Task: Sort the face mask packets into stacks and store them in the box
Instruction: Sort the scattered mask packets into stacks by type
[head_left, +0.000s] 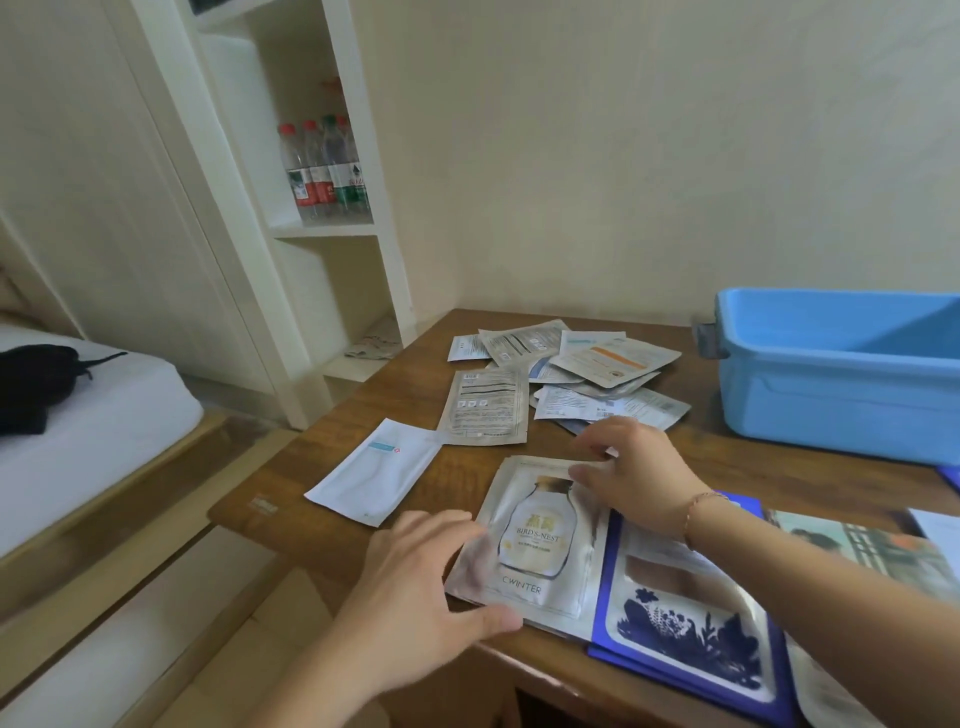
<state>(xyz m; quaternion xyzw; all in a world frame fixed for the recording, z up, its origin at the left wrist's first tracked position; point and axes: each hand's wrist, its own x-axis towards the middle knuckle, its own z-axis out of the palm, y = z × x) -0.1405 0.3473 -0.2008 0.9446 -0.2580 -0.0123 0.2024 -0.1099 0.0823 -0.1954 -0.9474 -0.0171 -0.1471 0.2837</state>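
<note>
Both hands squaring silver packet stack (535, 540), table edge (545, 660) near

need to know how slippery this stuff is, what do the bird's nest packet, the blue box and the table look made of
Bird's nest packet: probably foil-laminated plastic film, with silvery, slightly shiny edges and a crinkled flat seal.
Blue box: moulded plastic, judging by its even colour, rounded rim and smooth, faintly glossy walls.
Table: wood or wood veneer, brown with visible grain and a low sheen; which one is unclear.

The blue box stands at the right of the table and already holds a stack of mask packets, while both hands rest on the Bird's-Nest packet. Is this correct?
Not quite. The head view shows no packets in the blue box; its visible interior is bare. The rest holds: left hand and right hand on the Bird's-Nest packet.
</note>
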